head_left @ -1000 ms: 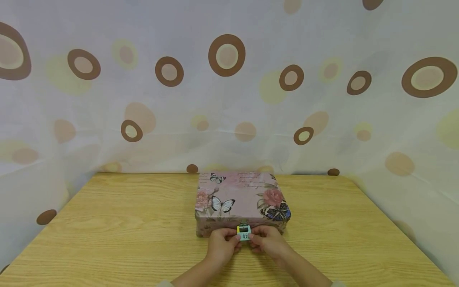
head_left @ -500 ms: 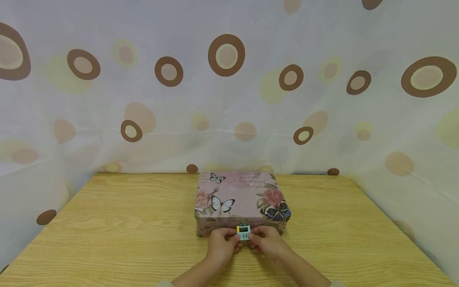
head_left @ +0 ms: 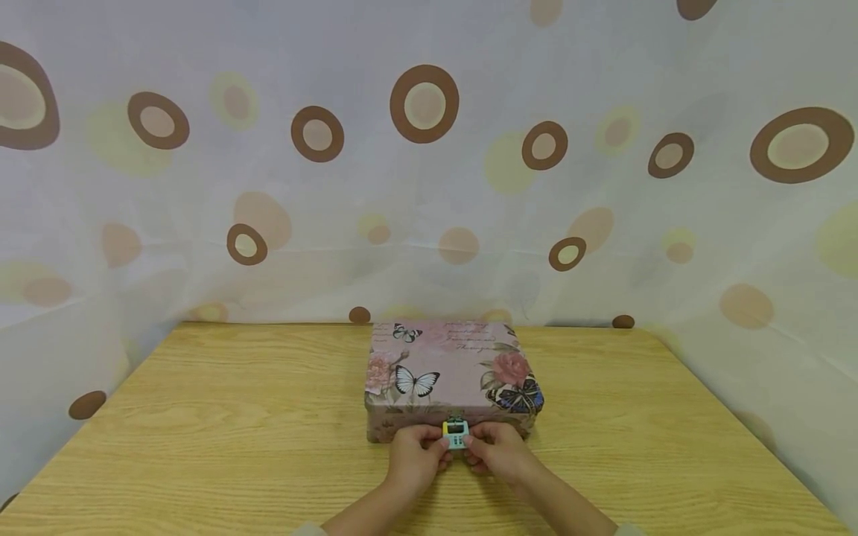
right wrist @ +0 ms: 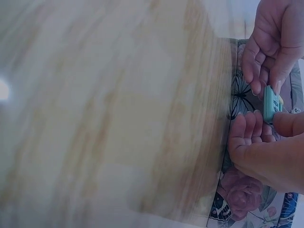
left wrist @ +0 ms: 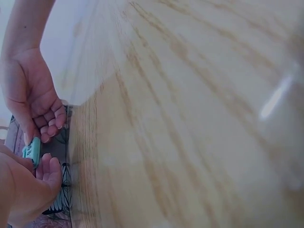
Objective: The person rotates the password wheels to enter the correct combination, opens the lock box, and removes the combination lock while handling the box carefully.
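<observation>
A small mint-green combination padlock [head_left: 456,435] with a yellow part at its upper left hangs at the front clasp of a pink box [head_left: 456,372] printed with butterflies and roses. My left hand [head_left: 414,460] pinches the padlock's left side between thumb and fingers. From the other side, my right hand [head_left: 504,452] pinches its right edge. Both wrist views show the padlock [left wrist: 32,152] between the thumbs, its number dials [right wrist: 275,103] facing up. The other fingers of both hands curl loosely below it. The box lid is down.
The box stands at the back middle of a light wooden table [head_left: 234,417]. Behind and at both sides hangs a pale curtain [head_left: 429,193] with brown, yellow and pink ovals.
</observation>
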Available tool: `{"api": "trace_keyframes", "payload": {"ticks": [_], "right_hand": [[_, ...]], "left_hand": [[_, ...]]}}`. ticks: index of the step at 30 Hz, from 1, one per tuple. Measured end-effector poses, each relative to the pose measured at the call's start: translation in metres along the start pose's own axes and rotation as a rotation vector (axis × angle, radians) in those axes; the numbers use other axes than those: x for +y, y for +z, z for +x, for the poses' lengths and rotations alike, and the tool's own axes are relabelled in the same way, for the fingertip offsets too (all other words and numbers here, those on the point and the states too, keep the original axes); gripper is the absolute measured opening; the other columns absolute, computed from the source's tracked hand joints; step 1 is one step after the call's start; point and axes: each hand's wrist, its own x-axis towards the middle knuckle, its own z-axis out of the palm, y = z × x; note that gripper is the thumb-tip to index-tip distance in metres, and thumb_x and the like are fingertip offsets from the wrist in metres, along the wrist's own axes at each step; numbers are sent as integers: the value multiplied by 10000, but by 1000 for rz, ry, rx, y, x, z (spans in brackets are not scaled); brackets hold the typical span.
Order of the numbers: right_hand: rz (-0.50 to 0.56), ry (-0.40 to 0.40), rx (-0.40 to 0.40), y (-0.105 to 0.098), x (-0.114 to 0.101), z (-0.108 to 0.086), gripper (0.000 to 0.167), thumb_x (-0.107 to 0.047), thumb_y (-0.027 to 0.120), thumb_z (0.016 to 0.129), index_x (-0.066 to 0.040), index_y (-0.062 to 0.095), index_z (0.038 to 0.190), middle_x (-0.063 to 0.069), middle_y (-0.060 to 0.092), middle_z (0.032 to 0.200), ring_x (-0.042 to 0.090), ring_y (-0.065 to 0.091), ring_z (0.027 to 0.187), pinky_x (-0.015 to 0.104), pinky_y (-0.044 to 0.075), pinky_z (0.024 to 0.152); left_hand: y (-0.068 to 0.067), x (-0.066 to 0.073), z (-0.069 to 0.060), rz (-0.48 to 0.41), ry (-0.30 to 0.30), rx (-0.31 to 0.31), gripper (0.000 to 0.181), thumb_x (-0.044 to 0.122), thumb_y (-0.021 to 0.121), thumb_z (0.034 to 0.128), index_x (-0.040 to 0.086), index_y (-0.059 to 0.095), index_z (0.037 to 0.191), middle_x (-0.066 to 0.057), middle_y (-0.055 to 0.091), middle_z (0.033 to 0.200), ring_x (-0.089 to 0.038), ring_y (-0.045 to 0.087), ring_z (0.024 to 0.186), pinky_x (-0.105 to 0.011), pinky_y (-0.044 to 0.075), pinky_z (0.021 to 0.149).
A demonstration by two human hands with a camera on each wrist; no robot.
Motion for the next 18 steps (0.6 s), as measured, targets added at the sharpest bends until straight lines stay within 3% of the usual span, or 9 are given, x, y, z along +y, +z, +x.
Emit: {"api": "trace_keyframes", "payload": {"ticks": [18], "right_hand": [[-17, -39, -13, 0, 2, 0, 223, -59, 479, 940, 150, 557, 925, 9, 550, 717, 95, 509, 637, 249, 532, 597]], "left_hand": [[1, 1, -1, 5, 13, 9, 120, -92, 574, 844, -171, 606, 929, -151, 618, 713, -133, 633, 629, -270, 582, 588]]}}
